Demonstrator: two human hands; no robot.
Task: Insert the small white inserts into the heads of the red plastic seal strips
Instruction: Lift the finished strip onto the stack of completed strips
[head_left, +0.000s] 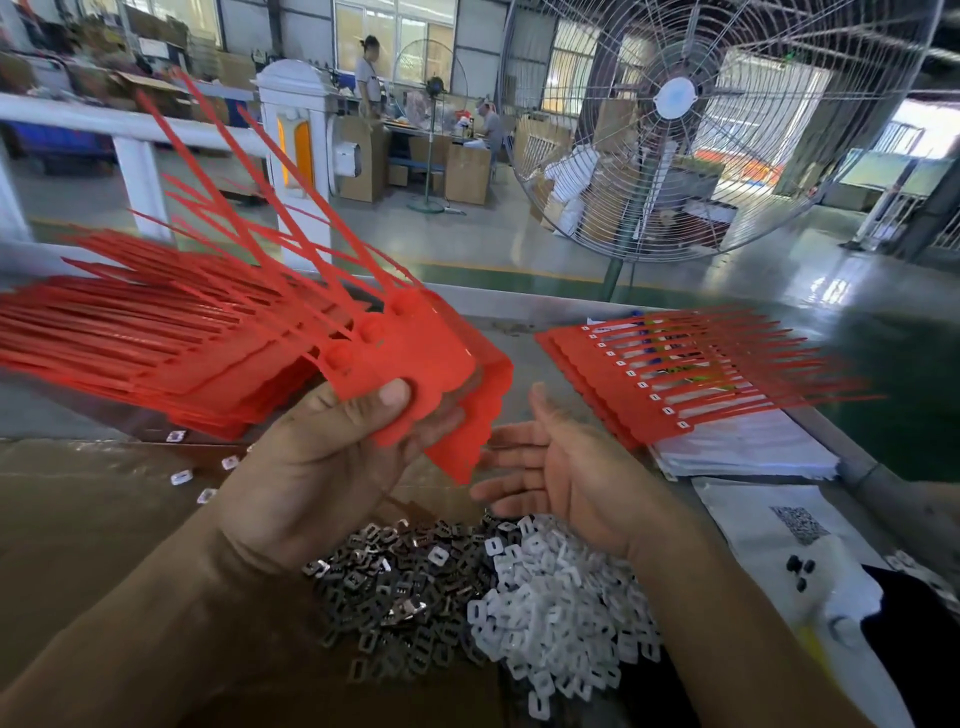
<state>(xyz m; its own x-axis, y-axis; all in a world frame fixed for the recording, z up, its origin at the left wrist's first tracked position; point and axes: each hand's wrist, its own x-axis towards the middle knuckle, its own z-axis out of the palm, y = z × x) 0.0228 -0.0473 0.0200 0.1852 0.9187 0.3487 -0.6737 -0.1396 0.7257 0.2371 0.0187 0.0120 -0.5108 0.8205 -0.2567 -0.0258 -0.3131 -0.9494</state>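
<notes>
**Left hand holds the seal bundle; inserts lie directly below the free right hand**

The left hand (332, 457) grips a thick fanned bundle of red plastic seal strips (260, 353) by the flat head end, thumb pressed on top and fingers curled beneath. The bundle's long axis runs from the heads, near the centre of the scene, out to the far left, where the thin tails splay upward. The head edges face right, towards the right hand (550, 467).

The right hand is held palm-up with fingers spread and relaxed, carrying nothing, its fingertips just beside the lower corner of the bundle heads.

The loose pile of small white plastic inserts (561, 608) lies on the near side of the table, directly beneath the right wrist and touching a pile of small dark metal clips (405, 587) to its left. The right hand is plainly the nearer to the inserts; in my judgement, it would do the picking while the left presents the heads.

A second flat row of red seal strips with white inserts fitted (670, 384) rests to the far right on white plastic bags (753, 447), tails pointing right.
</notes>
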